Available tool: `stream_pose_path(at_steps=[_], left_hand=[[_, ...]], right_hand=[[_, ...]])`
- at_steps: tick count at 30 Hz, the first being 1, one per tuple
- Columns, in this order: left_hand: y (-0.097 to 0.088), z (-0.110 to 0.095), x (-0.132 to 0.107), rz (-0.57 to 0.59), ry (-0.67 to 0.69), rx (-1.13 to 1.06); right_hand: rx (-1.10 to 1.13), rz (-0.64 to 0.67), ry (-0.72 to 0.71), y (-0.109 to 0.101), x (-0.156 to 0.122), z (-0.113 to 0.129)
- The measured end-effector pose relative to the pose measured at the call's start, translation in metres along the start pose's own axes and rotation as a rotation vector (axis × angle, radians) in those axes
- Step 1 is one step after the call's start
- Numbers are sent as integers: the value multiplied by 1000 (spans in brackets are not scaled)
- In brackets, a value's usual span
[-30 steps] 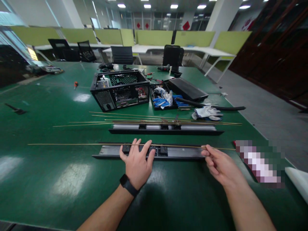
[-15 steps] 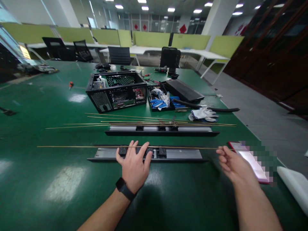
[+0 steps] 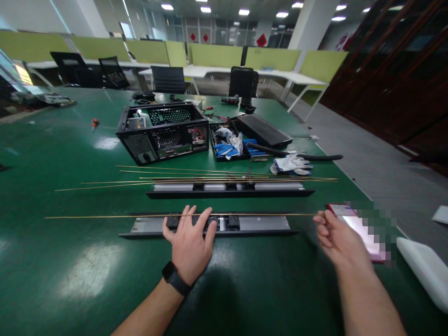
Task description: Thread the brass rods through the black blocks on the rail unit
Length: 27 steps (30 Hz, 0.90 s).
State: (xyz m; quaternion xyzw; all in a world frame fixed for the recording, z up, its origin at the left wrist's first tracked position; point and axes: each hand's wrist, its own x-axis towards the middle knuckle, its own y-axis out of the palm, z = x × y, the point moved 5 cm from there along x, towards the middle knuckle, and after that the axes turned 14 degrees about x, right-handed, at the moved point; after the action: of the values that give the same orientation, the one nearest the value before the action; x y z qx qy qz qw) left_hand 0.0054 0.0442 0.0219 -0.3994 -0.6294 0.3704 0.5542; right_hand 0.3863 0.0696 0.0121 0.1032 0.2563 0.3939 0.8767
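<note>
A thin brass-coloured rod (image 3: 91,217) runs lengthwise over the nearer metal channel (image 3: 262,224), which has black edges and dark blocks along its middle. My left hand (image 3: 192,238), wearing a black watch, rests over the channel's blocks with fingers spread, fingertips at the rod. Past the channel's right end, my right hand (image 3: 332,233) pinches the rod between thumb and fingertips. The rod's left end sticks out well beyond the channel. Farther back lies a similar channel (image 3: 175,192), with several brass-coloured rods (image 3: 101,183) across it.
A black computer case (image 3: 161,135) stands behind the channels. Right of it are a tray of gloves (image 3: 227,144), a black panel (image 3: 264,130), a black strip (image 3: 315,157) and white gloves (image 3: 292,164). A lit phone-like object (image 3: 360,233) and white item (image 3: 422,268) lie to the right.
The whole view has shifted slightly, so the table items appear a little farther left. Both hands keep nearly the same places at the channel and rod.
</note>
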Motion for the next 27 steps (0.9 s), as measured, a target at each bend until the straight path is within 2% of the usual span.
stream_pose_path(at_steps=[4,8,13,21,24,27], left_hand=[[-1,0,0,0,-6,3],[-2,0,0,12,-7,4],[-1,0,-1,8,-13,-5],[-1,0,0,8,-13,-9],[0,0,0,7,-12,-3],[0,0,-1,10,-13,-4]], right_hand=[[-17,67,104,18,-22,-16],[-61,98,101,34,-41,-26],[-93,136,51,44,-51,-31],[-119,252,165,69,-71,-59],[-101,275,177,72,-73,-61],[-83,240,163,63,-65,-53]])
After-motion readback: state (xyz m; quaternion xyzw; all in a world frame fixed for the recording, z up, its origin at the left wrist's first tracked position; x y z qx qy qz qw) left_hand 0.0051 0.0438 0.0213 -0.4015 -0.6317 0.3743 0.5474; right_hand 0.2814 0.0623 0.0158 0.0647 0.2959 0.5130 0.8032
